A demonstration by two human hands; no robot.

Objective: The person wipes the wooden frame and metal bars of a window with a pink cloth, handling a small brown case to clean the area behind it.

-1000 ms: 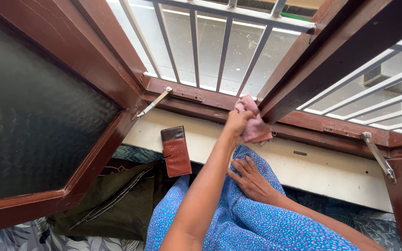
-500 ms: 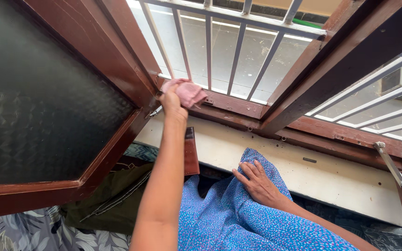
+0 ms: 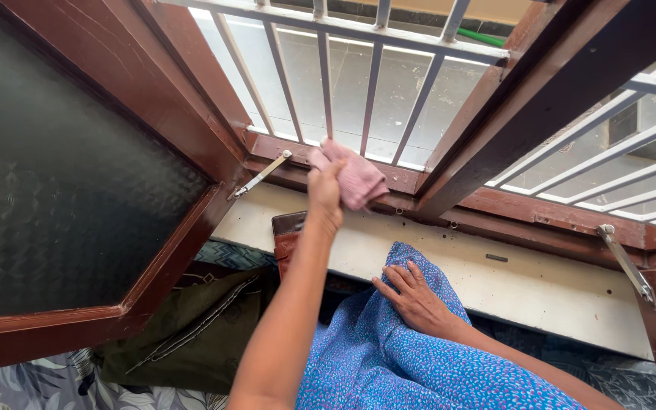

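Observation:
My left hand point(image 3: 323, 191) grips a crumpled pink cloth point(image 3: 354, 178) and presses it against the bottom rail of the brown wooden window frame point(image 3: 411, 181), just below the white metal bars point(image 3: 373, 83). My right hand point(image 3: 413, 298) lies flat with fingers spread on my knee, which is covered by blue speckled fabric point(image 3: 389, 357). A brown leather wallet point(image 3: 286, 231) rests on the white sill point(image 3: 510, 281), partly hidden behind my left forearm.
An open window sash with dark patterned glass point(image 3: 62, 190) swings inward at the left, held by a metal stay arm point(image 3: 260, 175). A second stay arm point(image 3: 626, 262) sits at the right. An olive bag point(image 3: 191, 334) lies below the sill on floral bedding.
My left hand first swept the cloth left along the bottom rail to the corner, and has now come back right toward the middle. My right hand stayed on my knee.

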